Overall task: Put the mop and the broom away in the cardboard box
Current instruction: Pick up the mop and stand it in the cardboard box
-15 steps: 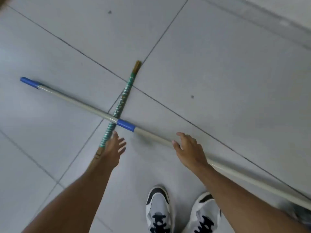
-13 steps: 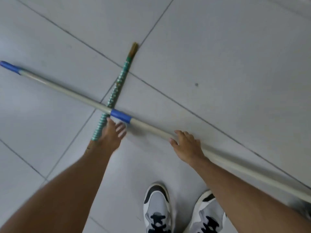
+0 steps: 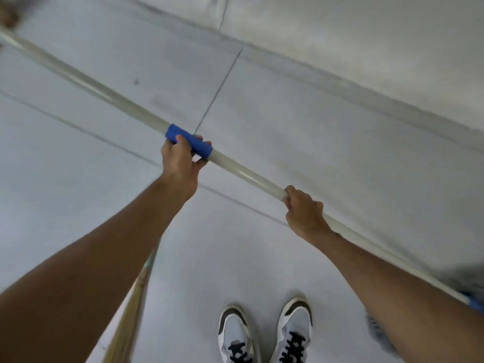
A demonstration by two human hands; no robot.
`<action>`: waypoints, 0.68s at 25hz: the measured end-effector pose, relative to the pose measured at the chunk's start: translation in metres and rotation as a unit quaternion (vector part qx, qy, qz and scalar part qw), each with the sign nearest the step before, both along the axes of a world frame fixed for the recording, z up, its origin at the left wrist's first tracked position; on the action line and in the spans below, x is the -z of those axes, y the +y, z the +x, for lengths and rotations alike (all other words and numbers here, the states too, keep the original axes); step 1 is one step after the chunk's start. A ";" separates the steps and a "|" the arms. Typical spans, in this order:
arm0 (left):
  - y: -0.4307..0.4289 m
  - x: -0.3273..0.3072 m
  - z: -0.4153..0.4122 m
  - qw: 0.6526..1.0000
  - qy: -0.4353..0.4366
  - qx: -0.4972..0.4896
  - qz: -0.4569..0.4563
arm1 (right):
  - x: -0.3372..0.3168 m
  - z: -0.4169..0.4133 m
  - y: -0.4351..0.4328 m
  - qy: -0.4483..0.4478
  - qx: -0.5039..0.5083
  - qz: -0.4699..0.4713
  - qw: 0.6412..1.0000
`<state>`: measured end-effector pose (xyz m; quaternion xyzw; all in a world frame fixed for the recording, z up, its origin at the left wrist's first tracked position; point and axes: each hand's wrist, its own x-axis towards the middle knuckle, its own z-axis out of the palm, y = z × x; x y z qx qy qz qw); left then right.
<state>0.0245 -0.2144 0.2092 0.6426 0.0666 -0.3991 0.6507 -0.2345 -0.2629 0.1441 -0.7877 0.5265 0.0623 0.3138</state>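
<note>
The mop (image 3: pixel 110 96) has a long pale handle with a blue sleeve in its middle and runs from the upper left to the lower right, raised off the floor. My left hand (image 3: pixel 180 163) grips it at the blue sleeve. My right hand (image 3: pixel 303 210) is closed around the pale handle further right. The grey mop head shows blurred at the right edge. The broom (image 3: pixel 133 305) lies on the floor under my left forearm; only its straw part and a bit of green handle show. No cardboard box is in view.
Grey floor tiles with dark grout lines spread all around. A paler raised strip or wall base (image 3: pixel 340 35) runs across the top right. My two white and black shoes (image 3: pixel 264 334) stand at the bottom middle.
Both hands went from resting open by the poles on the floor to gripping the mop handle, which is now lifted. The broom stays down, now under my left arm. The view has tilted.
</note>
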 end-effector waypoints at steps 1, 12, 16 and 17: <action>-0.030 -0.062 -0.011 0.998 -0.027 0.045 -0.033 | -0.045 -0.007 -0.021 -0.002 0.024 -0.010 1.000; -0.162 -0.803 -0.371 0.795 -0.298 0.426 -0.314 | -0.653 -0.234 -0.061 -0.321 0.344 -0.202 0.859; -0.102 -0.912 -0.543 0.728 -0.340 0.481 -0.351 | -0.746 -0.365 -0.006 -0.380 0.422 -0.214 0.795; -0.085 -0.930 -0.584 0.710 -0.346 0.495 -0.362 | -0.760 -0.400 0.008 -0.391 0.432 -0.216 0.783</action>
